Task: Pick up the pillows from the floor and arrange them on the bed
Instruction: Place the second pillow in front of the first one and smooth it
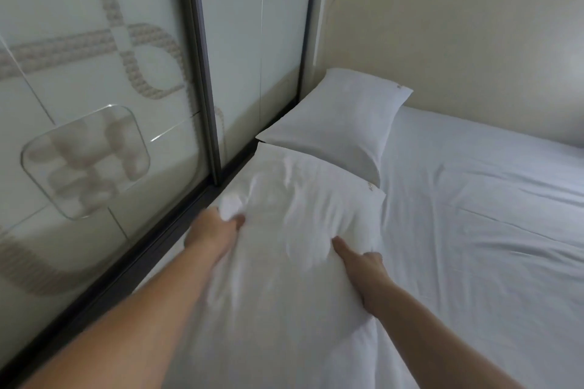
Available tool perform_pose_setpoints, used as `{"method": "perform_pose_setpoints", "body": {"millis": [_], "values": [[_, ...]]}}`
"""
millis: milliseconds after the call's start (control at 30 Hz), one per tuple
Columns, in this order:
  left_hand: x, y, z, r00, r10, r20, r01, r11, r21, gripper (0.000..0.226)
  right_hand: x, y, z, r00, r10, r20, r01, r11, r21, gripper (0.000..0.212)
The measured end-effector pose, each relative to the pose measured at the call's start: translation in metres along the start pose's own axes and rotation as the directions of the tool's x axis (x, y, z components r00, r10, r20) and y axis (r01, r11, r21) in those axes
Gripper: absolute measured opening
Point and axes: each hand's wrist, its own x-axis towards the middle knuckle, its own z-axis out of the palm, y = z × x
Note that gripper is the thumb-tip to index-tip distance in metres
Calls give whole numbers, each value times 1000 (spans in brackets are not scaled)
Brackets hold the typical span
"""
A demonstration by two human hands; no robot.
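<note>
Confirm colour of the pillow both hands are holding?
Plain white near pillow, no pattern; head view.

**Cloth, glass and paint**

You look down on white woven cloth: the near pillow [300,215] at twelve o'clock is matt and creased, bunched where your left hand [215,230] and right hand [363,259] grip it. The far pillow [335,123] beyond it at one o'clock looks smoother, equally matt. The bed sheet [474,215] at three o'clock is matt cloth with soft folds. At ten o'clock, the wardrobe door [94,73] is glossy frosted glass in a dark, smooth frame [202,73]. The wall [458,25] is matt paint.
</note>
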Motion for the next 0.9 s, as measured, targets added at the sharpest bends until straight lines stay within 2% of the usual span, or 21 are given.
{"method": "perform_pose_setpoints", "body": {"millis": [33,100,200,267,300,433,567,700,767,833,900], "values": [[9,1,-10,999,32,-18,-32,999,22,50,-2,-5,0,1000,-13,17,13,1000,26,107],[18,-16,-24,998,17,56,-20,998,53,60,-9,-9,0,998,4,66,-5,1000,24,106],[-3,-80,-38,936,-205,286,159,972,175,98,-23,8,4,973,179,148,-169,983,-75,105],[-21,-117,-44,898,-305,317,218,934,282,123,-32,21,13,956,212,201,-217,976,4,104],[-24,-127,-47,897,-315,310,217,925,311,128,-35,23,19,967,175,184,-190,980,66,103],[-23,-118,-55,926,-287,246,186,912,364,114,-49,4,33,995,-29,98,17,992,124,101],[-27,-117,-60,936,-255,242,134,896,424,110,-54,14,28,995,30,93,-31,999,8,97],[-42,-92,-54,994,-14,111,-44,863,503,100,-48,12,30,995,-33,-96,16,984,-179,104],[-53,-89,-52,989,-65,135,-10,871,491,105,-49,15,33,993,10,-120,-27,990,-139,111],[-67,-110,-54,967,-193,167,86,862,500,118,-55,41,38,992,119,-51,-119,993,-11,116],[-78,-130,-61,954,-253,163,161,886,434,129,-68,57,48,986,166,30,-168,983,70,118]]}}
